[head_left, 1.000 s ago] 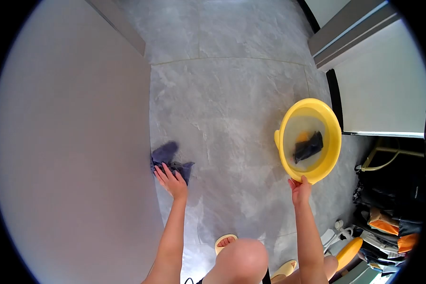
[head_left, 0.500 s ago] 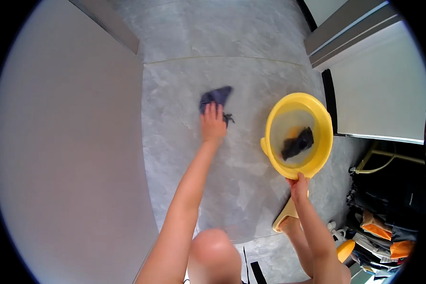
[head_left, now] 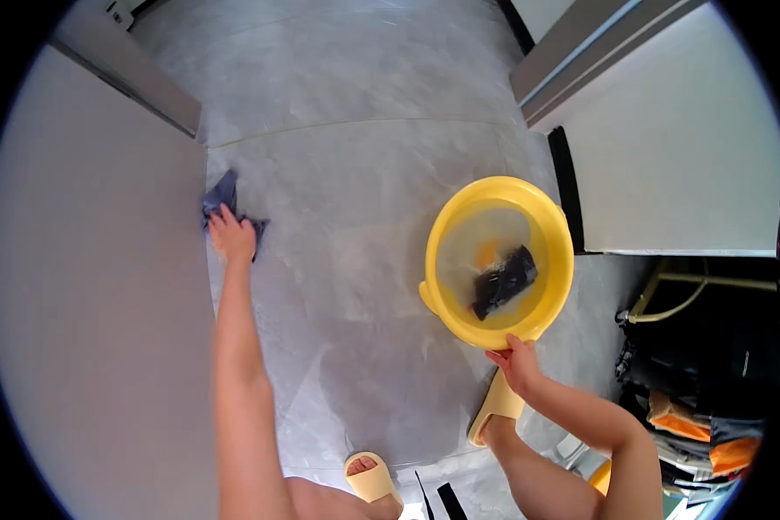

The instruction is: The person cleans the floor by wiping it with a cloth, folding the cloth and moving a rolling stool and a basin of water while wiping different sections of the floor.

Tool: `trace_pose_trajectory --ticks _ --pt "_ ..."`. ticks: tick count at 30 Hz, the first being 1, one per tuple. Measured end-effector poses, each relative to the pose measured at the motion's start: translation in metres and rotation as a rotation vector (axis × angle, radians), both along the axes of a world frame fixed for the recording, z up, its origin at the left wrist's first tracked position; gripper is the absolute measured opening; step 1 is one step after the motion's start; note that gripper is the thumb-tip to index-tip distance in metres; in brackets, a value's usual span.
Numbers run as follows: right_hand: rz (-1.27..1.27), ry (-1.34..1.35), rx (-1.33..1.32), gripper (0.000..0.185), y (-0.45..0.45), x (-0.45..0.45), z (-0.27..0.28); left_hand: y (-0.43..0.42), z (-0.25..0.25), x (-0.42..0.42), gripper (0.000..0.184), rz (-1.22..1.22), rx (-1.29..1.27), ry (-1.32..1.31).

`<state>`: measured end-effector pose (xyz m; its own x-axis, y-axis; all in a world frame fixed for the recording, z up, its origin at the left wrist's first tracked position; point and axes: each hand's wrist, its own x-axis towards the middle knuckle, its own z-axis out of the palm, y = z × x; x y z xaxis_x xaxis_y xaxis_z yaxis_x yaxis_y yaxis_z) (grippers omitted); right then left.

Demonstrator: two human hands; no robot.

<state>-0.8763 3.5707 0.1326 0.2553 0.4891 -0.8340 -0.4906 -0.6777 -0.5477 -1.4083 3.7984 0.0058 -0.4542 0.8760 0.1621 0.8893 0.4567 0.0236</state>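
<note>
My left hand (head_left: 232,236) presses a crumpled dark blue cloth (head_left: 221,192) onto the grey floor, right where it meets the pale panel on the left. The fingers lie over the fabric, and part of the cloth sticks out right of the hand. With its thumb over the near rim, my right hand (head_left: 520,366) grips a yellow plastic basin (head_left: 559,247). Cloudy water fills the lower part of the basin. A dark, wet cloth (head_left: 506,281) lies in that water, partly folded.
A pale panel (head_left: 95,286) runs along the left, and a white panel (head_left: 667,165) with a black base strip stands at the right. Folded clothes (head_left: 685,425) and a metal rack (head_left: 693,282) are at the lower right. My feet wear cream slippers (head_left: 498,403).
My left hand has carried the dark blue cloth leftward across the floor to the panel's foot. The view has shifted; my right hand stays on the basin's rim, and the left slipper now shows.
</note>
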Motion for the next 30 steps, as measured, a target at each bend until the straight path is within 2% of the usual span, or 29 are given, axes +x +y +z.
trace_pose_trajectory --ticks 2,5,7,9,11,13,15,20,24,27,30 --pt "0.036 0.0 -0.009 0.034 0.001 0.0 0.002 0.025 0.012 0.023 0.056 -0.132 -0.014 -0.09" --pt "0.016 0.025 -0.049 0.033 0.003 0.003 0.002 0.051 0.009 0.093 0.056 -0.462 0.181 -0.139" --pt "0.04 0.067 -0.034 0.033 0.002 0.009 0.002 0.047 0.018 0.144 0.057 -0.666 0.196 -0.275" --pt "0.024 0.043 -0.052 0.033 0.008 0.01 0.004 0.023 0.028 0.179 0.057 -0.849 0.126 -0.392" --pt "-0.036 -0.048 -0.103 0.034 0.019 0.008 0.009 -0.014 0.027 0.195 0.058 -0.947 0.004 -0.448" --pt "-0.024 -0.071 -0.029 0.037 0.029 0.014 0.007 -0.053 0.017 0.198 0.064 -1.024 -0.115 -0.507" --pt "-0.016 -0.067 -0.004 0.039 0.042 0.018 0.007 -0.093 0.037 0.198 0.063 -1.068 -0.227 -0.497" --pt "0.048 0.096 -0.002 0.041 0.038 0.04 -0.013 -0.2 0.048 0.21 0.064 -1.083 -0.302 -0.563" --pt "0.082 0.044 0.044 0.041 0.043 0.059 -0.025 -0.264 0.043 0.222 0.064 -1.053 -0.278 -0.588" --pt "0.173 0.013 0.143 0.041 0.06 0.051 -0.014 -0.3 0.055 0.216 0.063 -0.842 -0.232 -0.618" --pt "0.274 0.031 0.192 0.042 0.069 0.042 -0.02 -0.32 0.043 0.184 0.069 -0.583 -0.171 -0.468"
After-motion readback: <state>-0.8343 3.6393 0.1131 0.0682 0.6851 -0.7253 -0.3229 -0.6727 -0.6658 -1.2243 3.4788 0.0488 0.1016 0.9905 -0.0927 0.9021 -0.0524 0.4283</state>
